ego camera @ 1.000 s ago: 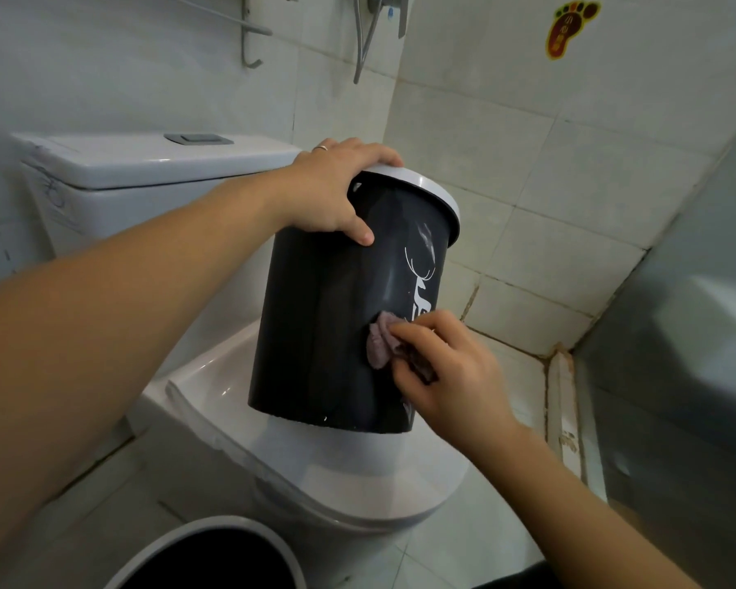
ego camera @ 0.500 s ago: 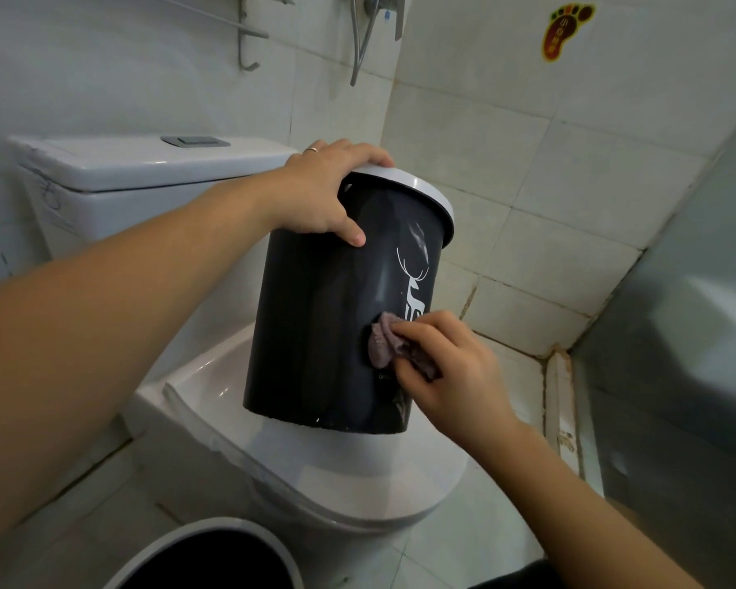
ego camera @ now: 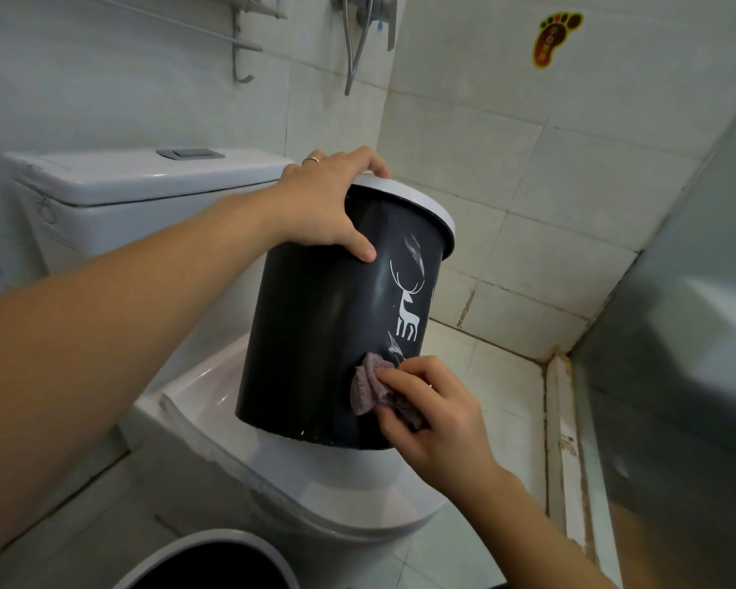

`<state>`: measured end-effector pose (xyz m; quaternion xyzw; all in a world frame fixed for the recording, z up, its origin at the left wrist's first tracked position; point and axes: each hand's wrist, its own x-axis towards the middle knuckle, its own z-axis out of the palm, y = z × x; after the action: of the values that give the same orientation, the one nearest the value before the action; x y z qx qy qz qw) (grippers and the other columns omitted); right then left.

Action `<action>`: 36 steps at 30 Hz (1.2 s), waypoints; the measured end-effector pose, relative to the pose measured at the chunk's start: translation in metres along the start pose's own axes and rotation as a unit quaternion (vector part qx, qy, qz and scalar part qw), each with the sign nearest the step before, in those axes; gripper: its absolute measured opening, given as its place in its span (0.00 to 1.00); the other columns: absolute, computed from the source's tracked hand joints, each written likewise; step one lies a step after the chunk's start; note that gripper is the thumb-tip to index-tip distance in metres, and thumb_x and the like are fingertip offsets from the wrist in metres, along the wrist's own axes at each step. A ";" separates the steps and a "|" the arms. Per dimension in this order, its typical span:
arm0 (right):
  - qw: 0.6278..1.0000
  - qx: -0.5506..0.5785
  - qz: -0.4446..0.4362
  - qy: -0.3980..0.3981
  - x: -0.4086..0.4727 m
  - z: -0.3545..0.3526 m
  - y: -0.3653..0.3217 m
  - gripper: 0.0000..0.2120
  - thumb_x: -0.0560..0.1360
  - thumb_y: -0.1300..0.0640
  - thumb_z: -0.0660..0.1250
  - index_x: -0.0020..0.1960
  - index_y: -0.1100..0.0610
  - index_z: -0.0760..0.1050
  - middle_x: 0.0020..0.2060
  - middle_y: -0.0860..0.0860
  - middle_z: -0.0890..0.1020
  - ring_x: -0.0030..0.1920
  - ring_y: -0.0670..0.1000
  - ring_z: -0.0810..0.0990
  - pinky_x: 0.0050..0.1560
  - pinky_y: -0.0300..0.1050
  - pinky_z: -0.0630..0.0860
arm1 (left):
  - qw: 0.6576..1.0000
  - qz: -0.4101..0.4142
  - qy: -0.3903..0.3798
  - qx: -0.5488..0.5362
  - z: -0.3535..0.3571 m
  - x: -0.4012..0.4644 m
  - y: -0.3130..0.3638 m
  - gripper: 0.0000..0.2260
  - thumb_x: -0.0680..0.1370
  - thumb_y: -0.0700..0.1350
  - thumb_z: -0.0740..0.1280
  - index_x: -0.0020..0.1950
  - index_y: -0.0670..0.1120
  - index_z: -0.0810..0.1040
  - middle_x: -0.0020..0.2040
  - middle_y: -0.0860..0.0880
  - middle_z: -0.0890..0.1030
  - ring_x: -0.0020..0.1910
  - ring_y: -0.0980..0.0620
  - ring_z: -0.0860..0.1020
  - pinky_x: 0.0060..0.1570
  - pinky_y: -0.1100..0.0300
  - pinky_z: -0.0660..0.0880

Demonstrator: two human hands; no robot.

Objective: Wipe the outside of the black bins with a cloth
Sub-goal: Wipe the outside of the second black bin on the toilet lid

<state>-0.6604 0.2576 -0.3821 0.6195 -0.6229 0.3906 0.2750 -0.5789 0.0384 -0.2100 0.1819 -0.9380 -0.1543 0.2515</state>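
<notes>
Our left hand (ego camera: 324, 206) grips the white rim of the black bin (ego camera: 315, 333), which stands tilted on the closed toilet lid (ego camera: 315, 474); our right hand (ego camera: 425, 414) pinches a purple-grey cloth (ego camera: 368, 386) against its lower side.

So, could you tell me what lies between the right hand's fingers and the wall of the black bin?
In the head view, a bunched purple-grey cloth lies between the right hand and the black bin; its fingers press it against the lower wall.
</notes>
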 end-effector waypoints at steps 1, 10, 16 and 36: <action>1.000 -0.001 -0.002 0.001 0.000 0.000 0.000 0.11 0.74 0.55 0.70 0.55 0.57 0.82 0.47 0.52 0.80 0.43 0.53 0.80 0.38 0.48 0.79 | 1.000 0.000 -0.001 -0.006 -0.001 0.000 0.002 0.37 0.61 0.53 0.81 0.64 0.62 0.67 0.48 0.63 0.68 0.57 0.49 0.64 0.59 0.50 0.64; 1.000 0.003 -0.001 -0.002 0.001 -0.004 -0.002 0.13 0.73 0.56 0.72 0.55 0.59 0.82 0.48 0.52 0.81 0.45 0.51 0.81 0.40 0.47 0.79 | 0.994 -0.028 -0.053 -0.096 -0.005 -0.001 0.000 0.41 0.50 0.58 0.79 0.60 0.75 0.68 0.66 0.47 0.70 0.64 0.39 0.71 0.65 0.42 0.71; 1.000 0.004 0.009 0.003 0.002 -0.006 -0.003 0.13 0.73 0.56 0.72 0.55 0.61 0.82 0.49 0.53 0.82 0.46 0.52 0.81 0.45 0.45 0.79 | 0.995 -0.019 -0.042 -0.088 0.000 0.002 -0.002 0.38 0.57 0.51 0.82 0.61 0.71 0.69 0.65 0.51 0.71 0.66 0.46 0.68 0.67 0.44 0.69; 0.993 -0.113 -0.034 -0.001 0.055 -0.015 -0.005 0.10 0.75 0.59 0.71 0.56 0.56 0.83 0.47 0.54 0.81 0.43 0.56 0.80 0.37 0.51 0.78 | 0.998 -0.019 -0.042 -0.034 -0.005 -0.005 0.003 0.37 0.61 0.48 0.82 0.63 0.64 0.66 0.60 0.47 0.70 0.61 0.42 0.69 0.65 0.45 0.69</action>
<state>-0.6624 0.2398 -0.3271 0.6055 -0.6420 0.3074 0.3560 -0.5729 0.0426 -0.2068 0.1846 -0.9383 -0.1983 0.2149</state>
